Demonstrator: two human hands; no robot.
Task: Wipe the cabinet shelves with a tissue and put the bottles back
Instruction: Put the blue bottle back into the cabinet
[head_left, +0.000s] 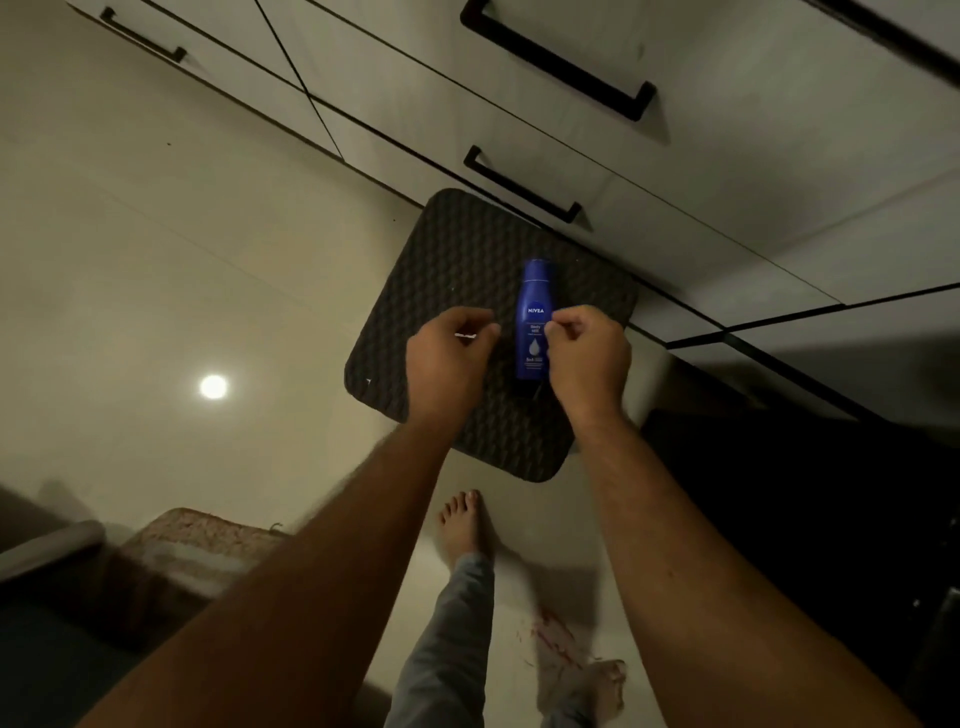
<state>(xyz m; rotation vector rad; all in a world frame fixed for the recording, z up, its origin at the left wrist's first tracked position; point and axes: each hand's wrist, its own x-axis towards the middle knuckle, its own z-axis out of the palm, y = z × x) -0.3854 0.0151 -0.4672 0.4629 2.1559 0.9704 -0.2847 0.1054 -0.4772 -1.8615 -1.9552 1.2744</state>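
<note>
From the head camera, looking down, a blue Nivea bottle (534, 318) lies on a dark textured mat (447, 291) on the pale floor (171, 270), its cap pointing to 6 o'clock and its base toward the cabinet drawers (691, 171) at 12 o'clock. The mat sits against the foot of those drawers, which carry black bar handles (555, 61).

Both hands hover above the mat, one on each side of the bottle. The left hand (447, 353), at 9 o'clock of the bottle, has its fingers curled and pinches a small white scrap (465, 336), seemingly tissue. The right hand (587, 353), at 3 o'clock, is also curled, fingertips close to the bottle's side; whether it touches the bottle or holds anything cannot be told.

At 6 o'clock of the mat a bare foot (462, 525) stands on the floor. A round light reflection (213, 386) shines on the floor at 9 o'clock.
</note>
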